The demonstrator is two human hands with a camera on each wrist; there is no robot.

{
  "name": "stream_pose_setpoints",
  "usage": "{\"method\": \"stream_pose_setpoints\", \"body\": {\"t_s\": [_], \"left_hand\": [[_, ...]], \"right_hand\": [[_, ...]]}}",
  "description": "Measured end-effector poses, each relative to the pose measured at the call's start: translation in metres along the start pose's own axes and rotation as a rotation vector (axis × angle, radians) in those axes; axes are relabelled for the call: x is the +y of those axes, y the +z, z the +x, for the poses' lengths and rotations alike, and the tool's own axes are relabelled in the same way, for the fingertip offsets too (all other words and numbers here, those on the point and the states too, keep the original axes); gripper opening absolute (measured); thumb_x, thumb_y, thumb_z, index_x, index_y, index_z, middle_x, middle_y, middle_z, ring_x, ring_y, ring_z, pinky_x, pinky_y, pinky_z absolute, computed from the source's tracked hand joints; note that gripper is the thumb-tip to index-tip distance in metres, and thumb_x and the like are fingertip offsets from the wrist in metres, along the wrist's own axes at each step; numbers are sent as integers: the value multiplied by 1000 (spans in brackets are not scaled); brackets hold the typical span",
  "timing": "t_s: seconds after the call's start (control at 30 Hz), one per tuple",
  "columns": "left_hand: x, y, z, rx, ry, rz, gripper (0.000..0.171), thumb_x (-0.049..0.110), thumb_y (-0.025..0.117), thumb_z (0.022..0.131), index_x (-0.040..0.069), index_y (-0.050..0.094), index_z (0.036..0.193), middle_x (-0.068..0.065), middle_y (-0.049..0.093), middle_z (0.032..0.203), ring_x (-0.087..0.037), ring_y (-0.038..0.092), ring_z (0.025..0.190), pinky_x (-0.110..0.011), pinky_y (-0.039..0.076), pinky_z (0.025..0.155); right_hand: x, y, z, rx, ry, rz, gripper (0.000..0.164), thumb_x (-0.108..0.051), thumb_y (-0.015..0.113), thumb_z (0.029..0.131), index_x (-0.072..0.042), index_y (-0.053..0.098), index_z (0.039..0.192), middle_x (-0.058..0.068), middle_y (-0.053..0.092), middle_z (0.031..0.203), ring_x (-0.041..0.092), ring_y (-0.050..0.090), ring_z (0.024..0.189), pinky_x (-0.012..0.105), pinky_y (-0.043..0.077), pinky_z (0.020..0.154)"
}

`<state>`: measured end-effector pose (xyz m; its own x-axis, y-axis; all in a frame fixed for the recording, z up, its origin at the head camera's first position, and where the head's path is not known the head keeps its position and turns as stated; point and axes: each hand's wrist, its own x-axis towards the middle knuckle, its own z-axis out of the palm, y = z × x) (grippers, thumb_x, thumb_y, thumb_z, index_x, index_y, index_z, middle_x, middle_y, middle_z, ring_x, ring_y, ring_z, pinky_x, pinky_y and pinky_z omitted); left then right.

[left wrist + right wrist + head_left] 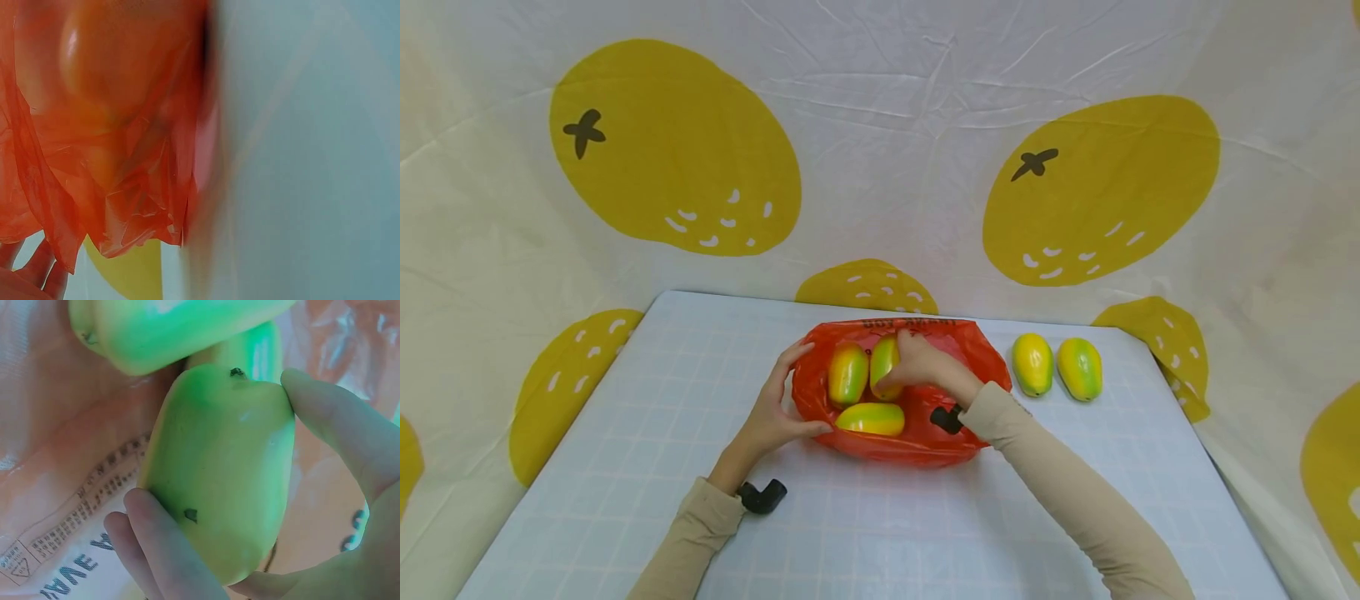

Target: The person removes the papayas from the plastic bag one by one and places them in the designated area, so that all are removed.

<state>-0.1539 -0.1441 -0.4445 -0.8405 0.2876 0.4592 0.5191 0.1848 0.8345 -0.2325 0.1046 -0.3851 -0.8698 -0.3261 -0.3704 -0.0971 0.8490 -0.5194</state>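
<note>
In the head view, the right hand (921,365) is gripping a smooth, shiny, egg-shaped yellow-and-green fruit (879,354) inside an open, thin red plastic bag (895,452). The bag is sitting near the middle of the far edge of a pale blue checked table (865,533). The left hand (777,410) is curving round the bag's left side and holding its rim, so the two hands are working apart. A second yellow-and-green fruit (848,375) is lying just left of the gripped one, and a third yellow-and-green fruit (871,419) is resting closer to the bag's near rim. Right of the bag, toward the table's far right corner, a fourth yellow-and-green fruit (1032,365) and a fifth yellow-and-green fruit (1080,368) are lying side by side. In the left wrist view, the bag is showing soft folds and letting a round shape show through; it is looking light and floppy and might tear, so the rim seems best for holding. In the right wrist view, bent fingers (165,547) are pressing both sides of the gripped fruit. Its glossy skin is looking hard and maybe slippery, so holding round the fat middle seems safest. Its weight is not showing.
</note>
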Motion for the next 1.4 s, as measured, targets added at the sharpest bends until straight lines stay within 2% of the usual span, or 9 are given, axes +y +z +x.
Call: {"method": "stream_pose_setpoints", "body": {"t_s": [0.13,0.23,0.4,0.57,0.83,0.97,1.17,1.4], "left_hand": [[1,0,0,1,-6,4,98,11,90,69,-2,33,148,-18,31,156,-32,31,141,-67,27,110],[1,0,0,2,-3,9,98,11,90,69,-2,33,148,-19,31,156,-33,32,141,-67,28,110],[0,-1,0,2,-9,4,99,10,91,68,-3,33,148,-18,31,156,-32,32,141,-67,27,111],[1,-1,0,2,-13,5,98,8,90,68,-3,33,147,-18,31,157,-33,32,141,-67,27,111],[1,-1,0,8,-25,11,94,9,90,69,-2,36,146,-17,30,157,-32,30,143,-68,27,110],[2,-1,1,7,-16,11,93,10,90,69,-3,37,145,-18,31,157,-33,29,143,-68,26,110],[2,-1,1,12,-13,15,93,8,89,69,-4,37,145,-19,30,157,-33,29,143,-68,26,110],[3,-1,0,12,-21,14,92,9,89,70,-5,36,145,-20,30,157,-34,30,143,-68,27,110]], "right_hand": [[-3,-6,-6,-10,-2,-12,104,-39,81,79,4,19,152,20,41,144,34,42,128,48,42,108],[-6,-12,-13,-12,-13,-20,109,-40,81,79,3,14,154,22,36,149,35,38,133,50,39,110],[-10,-20,-24,-12,-35,-12,111,-40,81,78,1,13,155,19,43,145,35,38,134,50,38,111],[-12,-26,-35,-2,-65,6,112,-41,83,77,0,13,155,16,48,140,32,44,129,48,40,109],[-9,-32,-53,23,-127,30,107,-41,84,75,-5,21,153,10,52,134,26,50,121,45,46,103],[-6,-34,-63,38,-144,80,105,-40,85,75,-7,23,153,7,53,131,25,51,116,44,49,99],[-2,-38,-75,48,-152,135,109,-42,86,73,-9,22,155,7,52,135,23,53,116,44,50,99],[4,-42,-88,93,-129,215,111,-47,88,69,-19,23,155,3,53,134,24,53,115,45,52,95]]}}
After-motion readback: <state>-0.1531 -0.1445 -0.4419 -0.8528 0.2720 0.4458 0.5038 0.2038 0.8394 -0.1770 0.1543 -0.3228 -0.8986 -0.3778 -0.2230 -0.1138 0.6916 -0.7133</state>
